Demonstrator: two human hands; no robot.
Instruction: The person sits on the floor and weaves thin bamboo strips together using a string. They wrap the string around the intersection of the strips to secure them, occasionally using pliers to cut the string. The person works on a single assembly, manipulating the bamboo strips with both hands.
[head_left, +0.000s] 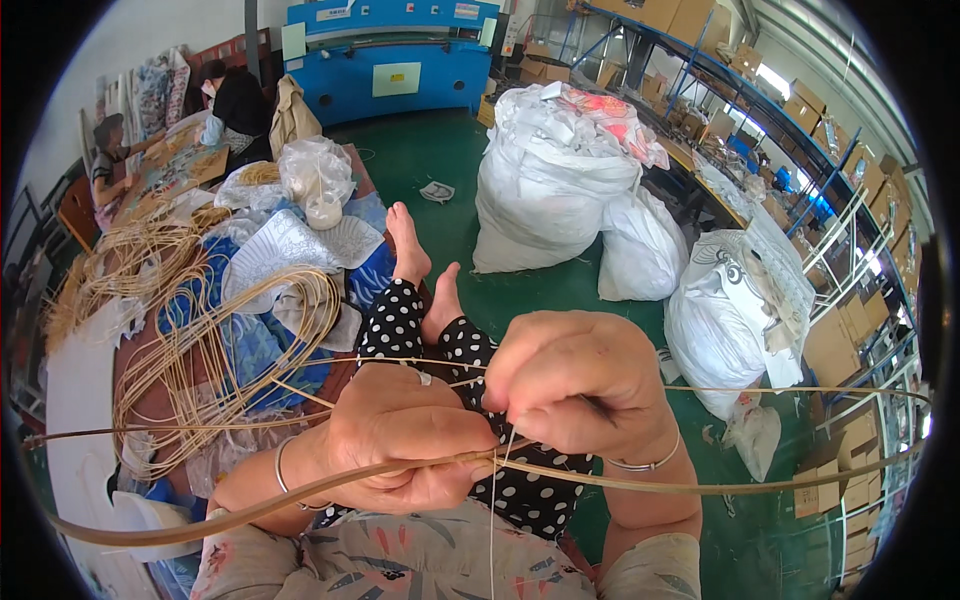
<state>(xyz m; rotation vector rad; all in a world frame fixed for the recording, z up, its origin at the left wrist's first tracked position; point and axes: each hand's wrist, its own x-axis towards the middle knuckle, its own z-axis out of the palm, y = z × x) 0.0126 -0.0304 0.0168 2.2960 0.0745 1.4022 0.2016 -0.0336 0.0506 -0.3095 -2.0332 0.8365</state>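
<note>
1. While a brown cane strip (270, 508) is held crosswise in front of the patterned shirt (400, 550), a white thread (492, 540) is stretched at its middle, near the fingertips.
2. The strip is pinched between the thumb and bent fingers of the left hand (405, 440); the grip is narrow, with the thumb laid along the strip.
3. The thread is pinched between the thumb and forefinger of the right hand (590, 385), just above the strip; from there it is led down across the strip and toward the lower edge. The remaining right fingers are curled in.
4. Another thin strip (800, 389) is seen running behind both hands; whether it is joined to the first cannot be told.
5. At the left, coiled cane strips (268, 378) are spread over blue cloth (255, 350), and pale fan-shaped sheets (275, 262) are laid beside them.
6. Beyond the bare feet (408, 245), bulging white sacks (550, 190) are set on the green floor (425, 150).
7. At the upper left, two people are seated at a table (205, 165); a blue machine (340, 85) is placed at the back, and shelving (690, 75) is loaded with cartons at the right.
</note>
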